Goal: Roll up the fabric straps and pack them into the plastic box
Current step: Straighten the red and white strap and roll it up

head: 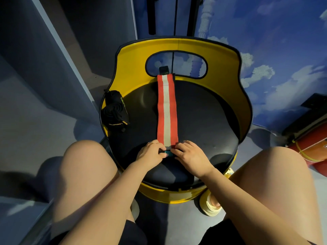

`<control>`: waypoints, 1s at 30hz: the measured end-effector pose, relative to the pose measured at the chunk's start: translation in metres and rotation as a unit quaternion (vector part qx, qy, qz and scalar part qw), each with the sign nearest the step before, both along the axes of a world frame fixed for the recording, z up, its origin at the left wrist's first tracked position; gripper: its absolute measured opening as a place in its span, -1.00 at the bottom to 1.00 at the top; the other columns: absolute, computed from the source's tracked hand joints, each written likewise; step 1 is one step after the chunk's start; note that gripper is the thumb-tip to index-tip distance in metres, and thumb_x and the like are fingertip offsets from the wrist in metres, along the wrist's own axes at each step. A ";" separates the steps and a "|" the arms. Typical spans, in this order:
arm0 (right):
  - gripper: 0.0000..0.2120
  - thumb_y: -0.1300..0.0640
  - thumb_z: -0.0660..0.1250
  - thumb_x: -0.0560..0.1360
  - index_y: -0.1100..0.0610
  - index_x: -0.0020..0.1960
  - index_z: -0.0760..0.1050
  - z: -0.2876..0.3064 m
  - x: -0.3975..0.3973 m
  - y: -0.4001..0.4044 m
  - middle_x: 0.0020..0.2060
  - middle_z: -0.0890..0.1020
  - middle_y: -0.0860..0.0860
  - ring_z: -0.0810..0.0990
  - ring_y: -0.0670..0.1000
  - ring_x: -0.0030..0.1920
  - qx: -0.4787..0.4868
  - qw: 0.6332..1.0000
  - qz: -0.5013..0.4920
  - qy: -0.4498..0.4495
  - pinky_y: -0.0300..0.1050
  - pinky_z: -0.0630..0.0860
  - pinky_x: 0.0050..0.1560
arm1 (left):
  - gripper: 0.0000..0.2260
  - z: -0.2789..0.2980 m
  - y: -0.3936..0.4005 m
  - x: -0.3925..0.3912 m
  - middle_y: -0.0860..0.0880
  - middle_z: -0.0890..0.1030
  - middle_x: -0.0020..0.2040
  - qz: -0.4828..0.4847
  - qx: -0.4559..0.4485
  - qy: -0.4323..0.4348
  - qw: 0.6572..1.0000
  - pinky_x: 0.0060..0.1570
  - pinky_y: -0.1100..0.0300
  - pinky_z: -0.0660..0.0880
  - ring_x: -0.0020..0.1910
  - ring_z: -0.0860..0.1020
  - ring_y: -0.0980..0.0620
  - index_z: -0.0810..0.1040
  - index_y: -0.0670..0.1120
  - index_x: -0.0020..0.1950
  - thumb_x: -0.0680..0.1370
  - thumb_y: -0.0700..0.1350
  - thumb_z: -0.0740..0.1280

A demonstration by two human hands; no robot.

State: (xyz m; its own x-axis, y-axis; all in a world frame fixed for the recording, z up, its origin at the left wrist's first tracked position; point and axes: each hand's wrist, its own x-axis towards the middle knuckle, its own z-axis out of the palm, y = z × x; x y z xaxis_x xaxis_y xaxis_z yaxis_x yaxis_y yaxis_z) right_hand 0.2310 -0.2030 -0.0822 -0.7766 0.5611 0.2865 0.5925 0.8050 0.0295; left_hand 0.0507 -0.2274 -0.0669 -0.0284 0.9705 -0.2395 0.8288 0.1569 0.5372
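An orange fabric strap (166,110) with a pale centre stripe lies flat along the black round seat (203,124), its far end by the yellow backrest. At its near end, my left hand (151,153) and my right hand (190,155) pinch the strap's edge, where a small teal and black piece shows between the fingers. A rolled black strap (115,110) with yellow lettering rests at the seat's left rim. No plastic box is in view.
The seat sits in a yellow chair shell (178,48) with a cut-out in its back. My bare knees flank the chair's front. A red and orange object (313,147) lies on the floor at the right. A grey wall stands at the left.
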 end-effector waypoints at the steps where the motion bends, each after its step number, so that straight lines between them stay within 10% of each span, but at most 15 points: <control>1: -0.69 0.12 0.53 0.32 0.12 0.04 0.63 -0.001 -0.001 0.001 -0.10 0.65 0.03 0.65 0.04 -0.13 -0.011 1.000 0.000 0.009 -0.10 0.58 -0.03 | -0.75 -0.002 0.000 0.000 0.01 0.49 0.16 0.005 0.005 -0.006 1.000 0.19 0.08 0.42 0.23 0.43 -0.01 0.56 -0.06 0.17 0.52 -0.04 0.35; 18: -0.70 0.17 0.28 0.54 0.03 0.26 0.53 0.015 -0.012 0.027 0.15 0.57 0.05 0.52 0.05 0.14 -0.378 0.901 -0.182 0.109 -0.17 0.43 0.14 | -0.67 -0.004 0.000 0.002 0.02 0.39 0.24 -0.076 0.108 0.108 0.985 0.11 0.16 0.44 0.23 0.38 0.03 0.41 -0.02 0.33 0.56 -0.11 0.29; 30: -0.56 0.08 0.41 0.45 0.12 0.30 0.47 0.005 -0.006 0.021 0.14 0.55 0.04 0.54 0.08 0.09 -0.179 0.977 -0.085 0.082 -0.02 0.55 0.09 | -0.68 0.000 0.021 0.000 0.03 0.35 0.23 -0.005 0.013 0.025 1.000 0.14 0.16 0.39 0.28 0.34 0.02 0.43 -0.01 0.32 0.56 -0.10 0.29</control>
